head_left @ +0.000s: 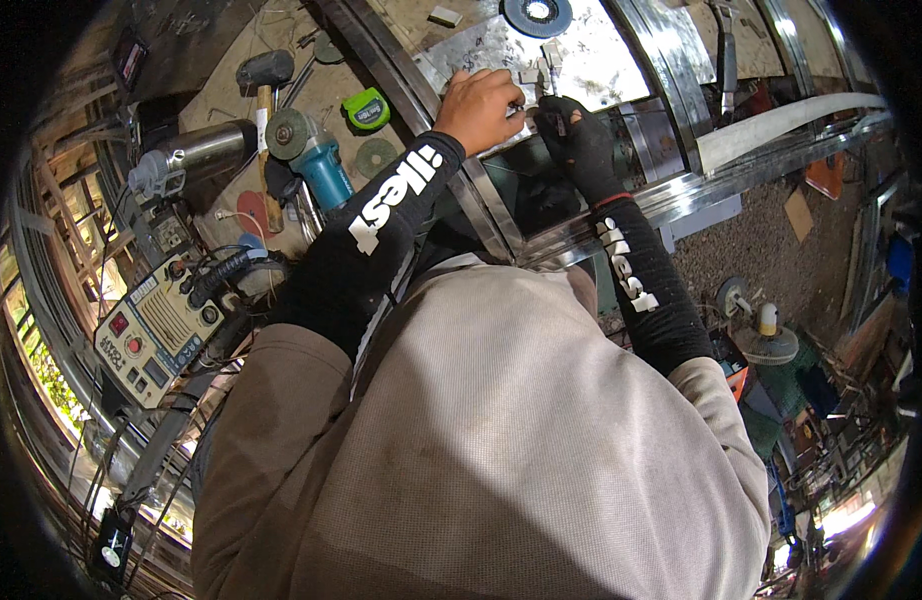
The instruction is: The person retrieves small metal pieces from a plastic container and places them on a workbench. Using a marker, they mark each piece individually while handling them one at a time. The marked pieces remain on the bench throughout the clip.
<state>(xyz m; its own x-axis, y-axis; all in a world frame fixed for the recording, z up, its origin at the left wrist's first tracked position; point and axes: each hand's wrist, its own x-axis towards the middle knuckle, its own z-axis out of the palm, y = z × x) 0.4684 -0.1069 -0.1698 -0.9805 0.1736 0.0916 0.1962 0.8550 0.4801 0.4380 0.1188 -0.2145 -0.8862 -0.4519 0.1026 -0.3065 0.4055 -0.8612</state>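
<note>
My bare left hand (481, 108) is curled, its fingertips pressed together at the near edge of a bright metal sheet (606, 60). Whatever it pinches is too small to make out. Close beside it, my right hand (578, 150), in a dark glove, has its fingers drawn together around something thin that I cannot name. Just beyond the fingertips, a few small metal pieces (547, 68) lie on the sheet. Square metal tubes (486, 205) form a frame around both hands, and a round abrasive disc (537, 14) rests at the sheet's far side.
Left of my arm lie a green tape measure (366, 108), a blue angle grinder (321, 165), a mallet (265, 72) and a steel flask (216, 148). A welding machine (159, 330) stands farther left. A curved pale strip (781, 125) crosses the tubes at right; a fan (766, 342) stands below.
</note>
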